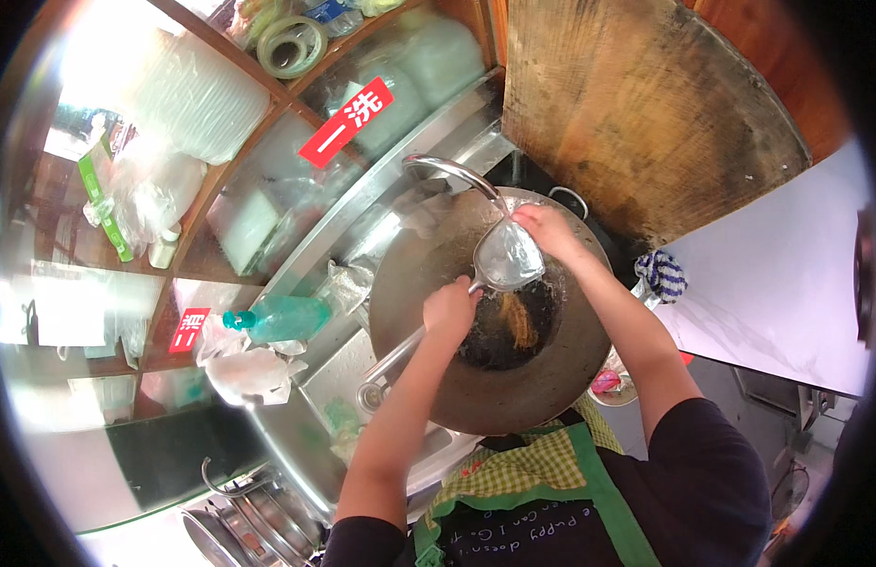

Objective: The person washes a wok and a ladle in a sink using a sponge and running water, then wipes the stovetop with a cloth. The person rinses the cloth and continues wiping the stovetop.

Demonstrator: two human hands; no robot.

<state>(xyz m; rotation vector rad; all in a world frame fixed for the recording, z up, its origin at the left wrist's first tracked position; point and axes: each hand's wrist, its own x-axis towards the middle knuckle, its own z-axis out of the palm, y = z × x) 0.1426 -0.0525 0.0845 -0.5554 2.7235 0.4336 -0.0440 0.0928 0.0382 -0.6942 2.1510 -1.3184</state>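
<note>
A large metal wok (423,354) rests over the sink in front of me, with water in its bottom. A brown bristly scrubber (519,320) lies in that water. My left hand (452,308) grips the handle of a metal wok spatula (507,256), whose blade is raised over the wok. My right hand (544,228) is at the blade's far edge; whether its fingers grip the edge is hard to tell. Water from the curved metal faucet (455,169) runs onto the blade.
A green bottle (289,319) and crumpled plastic bags (250,375) stand on the sink's left ledge. A round wooden board (643,106) lies beyond the wok at the right. A striped cloth (661,276) hangs by the white counter (778,269). Metal pans (246,524) are at lower left.
</note>
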